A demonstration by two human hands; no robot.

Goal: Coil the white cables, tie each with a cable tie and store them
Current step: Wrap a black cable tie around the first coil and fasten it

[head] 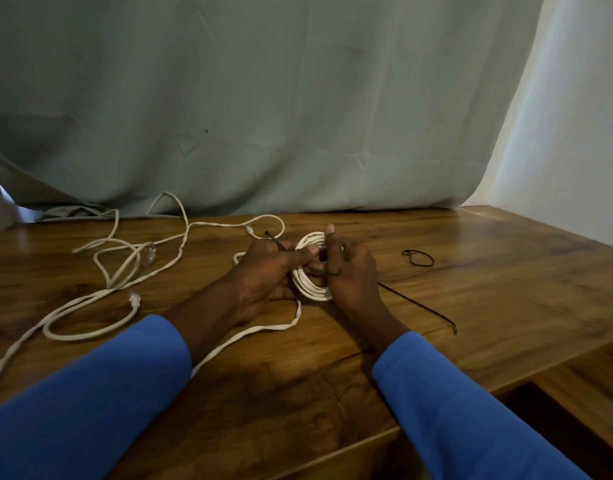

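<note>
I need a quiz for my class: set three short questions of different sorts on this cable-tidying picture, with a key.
1. True or false: both the left hand and the right hand hold the coiled white cable.
2. The looped spare tie lies: A) left of the coil, B) right of the coil, C) inside the coil.
3. Fill in: the loose white cable lies to the hands' ____.
Key: 1 true; 2 B; 3 left.
</note>
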